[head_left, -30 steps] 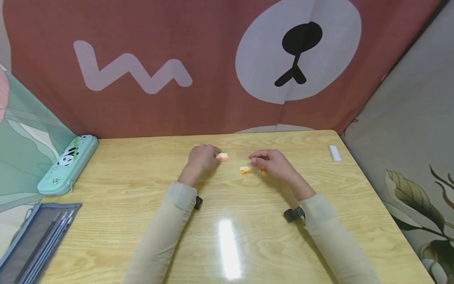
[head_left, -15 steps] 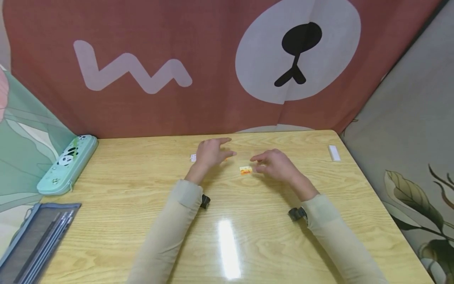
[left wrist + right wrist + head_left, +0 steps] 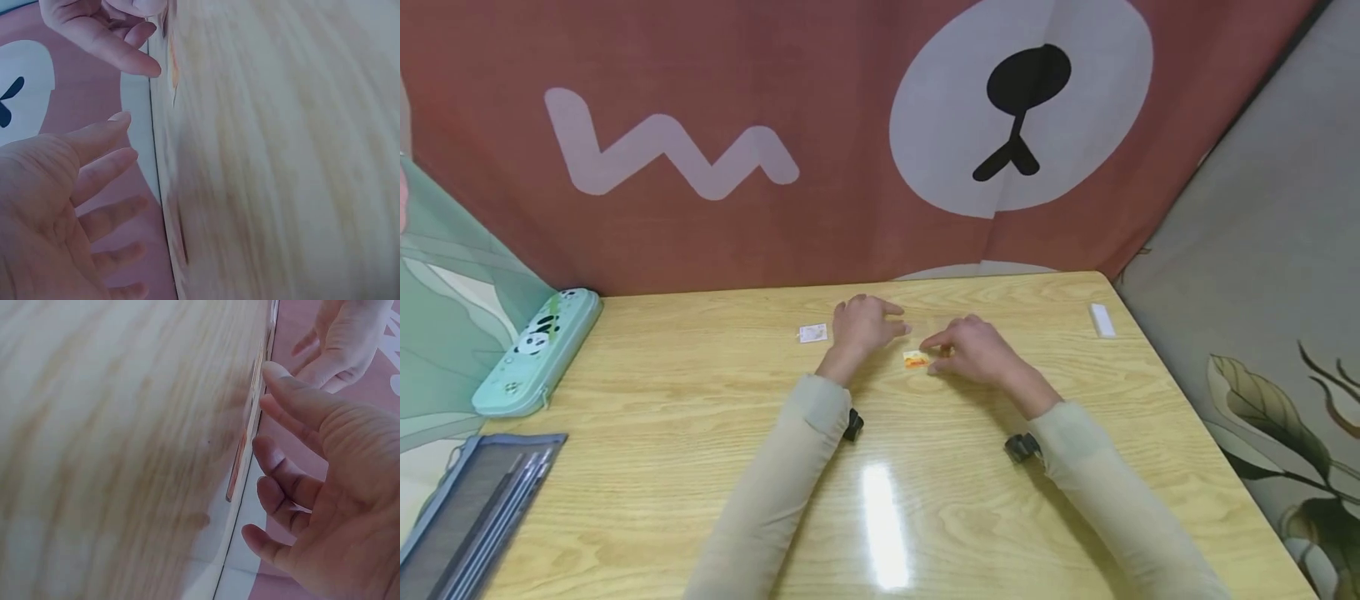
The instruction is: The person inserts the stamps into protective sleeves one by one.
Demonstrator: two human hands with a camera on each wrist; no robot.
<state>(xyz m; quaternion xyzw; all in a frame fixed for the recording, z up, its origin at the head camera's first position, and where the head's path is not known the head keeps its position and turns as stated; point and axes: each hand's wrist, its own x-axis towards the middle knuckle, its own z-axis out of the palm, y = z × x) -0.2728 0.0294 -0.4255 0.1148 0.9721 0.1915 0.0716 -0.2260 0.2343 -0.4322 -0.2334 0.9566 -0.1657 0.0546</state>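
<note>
My left hand [image 3: 865, 327] is held low over the far middle of the table, thumb and fingers spread and nothing between them. Behind its wrist side lies a small white printed card [image 3: 813, 333]. My right hand [image 3: 973, 348] faces it, forefinger and thumb at the right edge of a small yellow-orange card [image 3: 916, 359] lying flat. In the right wrist view its fingers are loosely bent and apart, beside an orange card edge [image 3: 236, 465]. In the left wrist view an orange card edge [image 3: 174, 65] lies right by the right hand's forefinger.
A mint pencil case [image 3: 538, 354] with a panda print lies at the table's left edge. In front of it is a grey mesh pouch [image 3: 490, 508] holding pens. A white block [image 3: 1102, 320] lies at the far right. A red cloth [image 3: 835, 233] hangs behind the table.
My left hand has moved right, uncovering the white card and covering a red-printed card it was touching. My right hand's fingers have come down to the yellow-orange card. The head view has shifted slightly.
</note>
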